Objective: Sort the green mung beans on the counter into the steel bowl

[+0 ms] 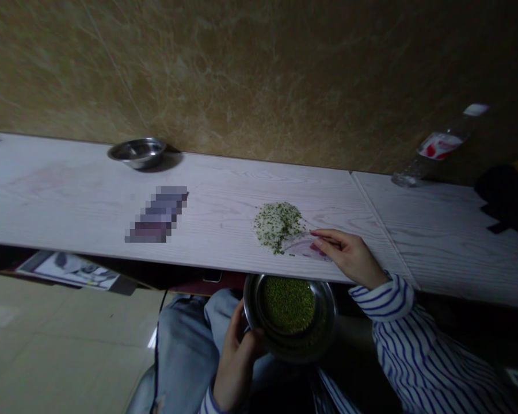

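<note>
My left hand (pixel 238 357) grips the rim of a metal bowl (pixel 330 322), held over my lap just below the front edge of the counter. Green mung beans (pixel 288 305) lie inside the bowl. Above it, my right hand (pixel 349 252) pinches a thin, clear purplish plastic piece (pixel 300 244), whose far end touches the near side of a pile of white grains mixed with green beans (pixel 276 223). The pile is spread on the pale wood-grain counter (pixel 224 201). I cannot tell exactly what the plastic piece is.
A second metal bowl (pixel 138 153) stands by the wall at the back left. A pixelated flat object (pixel 157 215) lies in front of it. A plastic bottle (pixel 440 145) with a white cap is at the back right, with a dark item (pixel 507 198) beyond it.
</note>
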The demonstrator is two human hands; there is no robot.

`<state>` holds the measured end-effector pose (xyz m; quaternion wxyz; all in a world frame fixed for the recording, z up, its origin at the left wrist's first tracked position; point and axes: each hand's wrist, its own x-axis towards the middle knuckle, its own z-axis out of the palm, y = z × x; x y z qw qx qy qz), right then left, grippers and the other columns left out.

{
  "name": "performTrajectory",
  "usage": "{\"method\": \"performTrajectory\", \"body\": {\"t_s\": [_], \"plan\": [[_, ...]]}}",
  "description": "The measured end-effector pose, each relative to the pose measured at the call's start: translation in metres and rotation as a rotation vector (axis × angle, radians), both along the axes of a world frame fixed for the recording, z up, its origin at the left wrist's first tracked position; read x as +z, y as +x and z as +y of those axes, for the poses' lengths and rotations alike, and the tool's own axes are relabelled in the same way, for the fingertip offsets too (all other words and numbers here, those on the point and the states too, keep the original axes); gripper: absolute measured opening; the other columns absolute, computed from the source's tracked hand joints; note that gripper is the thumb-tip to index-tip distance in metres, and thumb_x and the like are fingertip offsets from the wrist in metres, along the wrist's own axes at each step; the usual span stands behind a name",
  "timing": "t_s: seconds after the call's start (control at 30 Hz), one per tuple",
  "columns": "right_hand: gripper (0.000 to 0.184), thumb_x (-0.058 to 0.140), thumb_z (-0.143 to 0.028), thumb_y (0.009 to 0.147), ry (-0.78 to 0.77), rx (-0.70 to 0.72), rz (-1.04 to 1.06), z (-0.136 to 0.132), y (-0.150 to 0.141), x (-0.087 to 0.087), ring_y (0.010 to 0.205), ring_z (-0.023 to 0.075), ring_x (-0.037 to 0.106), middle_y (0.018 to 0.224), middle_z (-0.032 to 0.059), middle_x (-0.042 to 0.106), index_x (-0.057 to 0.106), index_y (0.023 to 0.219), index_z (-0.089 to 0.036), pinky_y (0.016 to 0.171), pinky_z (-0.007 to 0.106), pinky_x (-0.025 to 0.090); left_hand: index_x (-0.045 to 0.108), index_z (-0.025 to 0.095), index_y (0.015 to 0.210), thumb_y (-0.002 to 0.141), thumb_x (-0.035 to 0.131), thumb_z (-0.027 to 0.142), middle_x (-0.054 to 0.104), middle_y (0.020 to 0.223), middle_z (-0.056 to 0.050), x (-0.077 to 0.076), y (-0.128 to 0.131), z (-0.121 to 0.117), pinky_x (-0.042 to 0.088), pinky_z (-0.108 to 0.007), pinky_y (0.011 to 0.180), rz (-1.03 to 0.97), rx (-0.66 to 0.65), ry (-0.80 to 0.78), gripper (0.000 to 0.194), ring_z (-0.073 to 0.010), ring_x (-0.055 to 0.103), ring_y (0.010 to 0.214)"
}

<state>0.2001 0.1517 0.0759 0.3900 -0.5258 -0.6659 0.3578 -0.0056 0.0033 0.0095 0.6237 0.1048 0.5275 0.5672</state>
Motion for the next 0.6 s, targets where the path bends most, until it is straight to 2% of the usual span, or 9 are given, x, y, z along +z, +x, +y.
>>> {"method": "performTrajectory", "body": {"t_s": [0.23,0.47,0.6], "plan": [[0.029,0.066,-0.034,0.078,0.025,0.007,-0.025,0.0047,-0.0014,0.0009,0.081,0.0207,0.073,0.091,0.0076,0.077,0.073,0.101,-0.018,0.077,0.035,0.06,0.06,0.021,0.125,0.064,0.068,0.025,0.065,0.116,-0.01,0.0028,0.0012,0.0,0.057,-0.034,0.064,0.014,0.014,0.005,0.062,-0.0314,0.062,0.1],[0.028,0.063,-0.033,0.08,-0.004,0.046,-0.035,0.0018,0.0,0.0029,0.077,0.0201,0.073,0.085,0.0063,0.077,0.074,0.101,-0.019,0.073,0.033,0.06,0.056,0.022,0.131,0.064,0.067,0.025,0.065,0.119,-0.01,0.0038,0.0012,0.0003,0.057,-0.036,0.072,0.004,0.014,0.002,0.067,-0.0303,0.062,0.103],[0.03,0.063,-0.032,0.08,-0.012,0.036,-0.033,0.0017,-0.0013,0.0039,0.079,0.0208,0.072,0.085,0.0071,0.077,0.073,0.103,-0.017,0.075,0.035,0.06,0.056,0.02,0.13,0.066,0.067,0.025,0.065,0.119,-0.01,0.0032,0.001,0.0002,0.057,-0.034,0.068,0.019,0.004,0.013,0.066,-0.0308,0.062,0.102]]}}
